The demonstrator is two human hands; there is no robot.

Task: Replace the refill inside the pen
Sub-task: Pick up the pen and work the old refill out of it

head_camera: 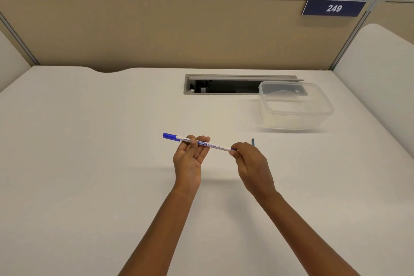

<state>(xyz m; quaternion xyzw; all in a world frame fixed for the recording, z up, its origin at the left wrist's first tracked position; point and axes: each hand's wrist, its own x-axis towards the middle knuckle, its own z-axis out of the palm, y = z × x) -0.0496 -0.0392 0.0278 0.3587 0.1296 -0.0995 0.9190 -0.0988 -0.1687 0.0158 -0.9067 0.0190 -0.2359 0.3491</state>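
A slim white whiteboard marker pen (214, 145) with a blue cap at its left end is held level above the white desk. My left hand (190, 154) grips its barrel near the cap, palm up with the thumb across it. At the pen's right end my right hand (251, 163) pinches a small blue part with its fingertips; what that part is I cannot tell. A short dark blue stick (253, 142) lies on the desk just beyond my right hand.
A clear, empty plastic container (295, 110) stands at the back right, partly over an open cable slot (221, 85) in the desk (89, 163). Beige partition walls close the back and sides, with a sign reading 249 (333, 8).
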